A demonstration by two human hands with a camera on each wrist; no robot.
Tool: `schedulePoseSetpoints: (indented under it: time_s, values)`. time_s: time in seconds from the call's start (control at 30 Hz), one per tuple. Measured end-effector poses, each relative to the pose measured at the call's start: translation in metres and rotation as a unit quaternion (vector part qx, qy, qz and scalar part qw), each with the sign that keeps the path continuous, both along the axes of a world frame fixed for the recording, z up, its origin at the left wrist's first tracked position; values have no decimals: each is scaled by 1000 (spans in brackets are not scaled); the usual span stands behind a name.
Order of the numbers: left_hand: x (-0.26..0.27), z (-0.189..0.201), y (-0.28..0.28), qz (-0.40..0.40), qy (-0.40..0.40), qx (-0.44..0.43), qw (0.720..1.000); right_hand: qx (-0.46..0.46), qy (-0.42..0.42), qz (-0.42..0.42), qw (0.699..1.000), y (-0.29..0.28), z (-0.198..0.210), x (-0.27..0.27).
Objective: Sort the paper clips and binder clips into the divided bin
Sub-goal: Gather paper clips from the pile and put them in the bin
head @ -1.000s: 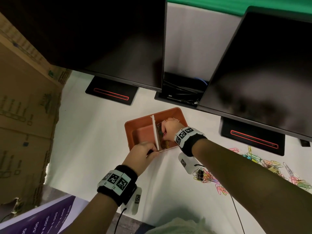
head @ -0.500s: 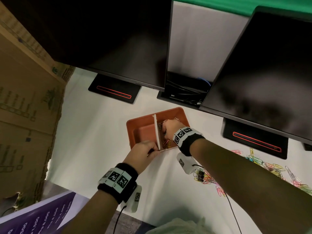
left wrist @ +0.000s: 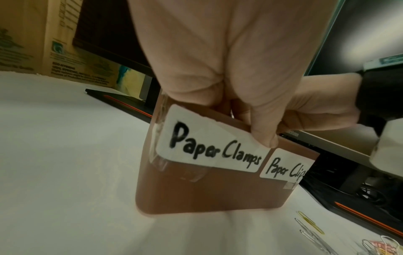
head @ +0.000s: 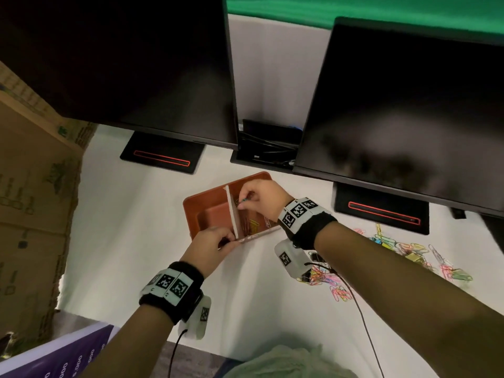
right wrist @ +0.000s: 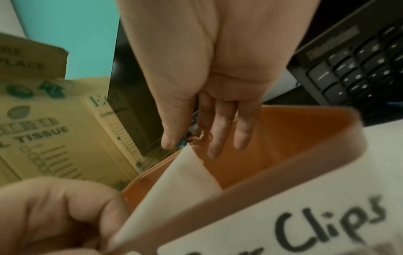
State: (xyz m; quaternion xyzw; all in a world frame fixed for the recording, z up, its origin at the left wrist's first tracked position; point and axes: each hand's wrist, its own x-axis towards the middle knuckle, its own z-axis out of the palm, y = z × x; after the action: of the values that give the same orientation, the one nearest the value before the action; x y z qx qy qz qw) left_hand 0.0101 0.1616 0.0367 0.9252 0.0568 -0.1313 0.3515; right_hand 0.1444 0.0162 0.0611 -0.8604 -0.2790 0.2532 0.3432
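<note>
While my right hand [head: 260,199] hangs over the right-hand cell of the bin [head: 203,199], its thumb and forefinger pinch a small cluster of paper clips [right wrist: 196,136] just above the divider [head: 231,211]; the other fingers hang straight toward the cell floor. My left hand [head: 210,245] grips the near rim where the divider meets it, thumb on the "Paper Clamps" label [left wrist: 209,148] outside, fingers curled inside. The cell under my right hand, labelled "Paper Clips" [left wrist: 285,168], already holds a few clips [head: 253,225]; the left cell appears empty, as far as the head view shows. The unsorted pile [head: 395,255] lies on the table [head: 136,214], well to the right of the bin. Risks, as I judge them: the pinched clips sit almost over the divider's top edge, so a release here may bounce one into the wrong cell. The divider looks thin and loosely seated; a knock from my knuckles, or slack in my left grip, could tilt it and let clips slide beneath. Interlocked clips may also snag on my fingers and drag out when I withdraw.
</note>
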Motion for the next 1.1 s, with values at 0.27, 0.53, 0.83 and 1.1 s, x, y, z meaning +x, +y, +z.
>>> schedulePoseSetpoints:
  time_s: [0.27, 0.53, 0.83, 1.1]
  values:
    - [-8, 20, -10, 47, -91, 43, 994, 67, 69, -125, 987, -67, 14, -1]
    - [-8, 26, -39, 8, -105, 3, 994, 61, 57, -117, 990, -76, -2, -14]
    - [-9, 9, -41, 8, -119, 60, 991, 81, 30, -65, 994, -24, -3, -6]
    - [-7, 2, -39, 12, -147, 72, 986, 72, -45, -118, 989, -69, -9, 3]
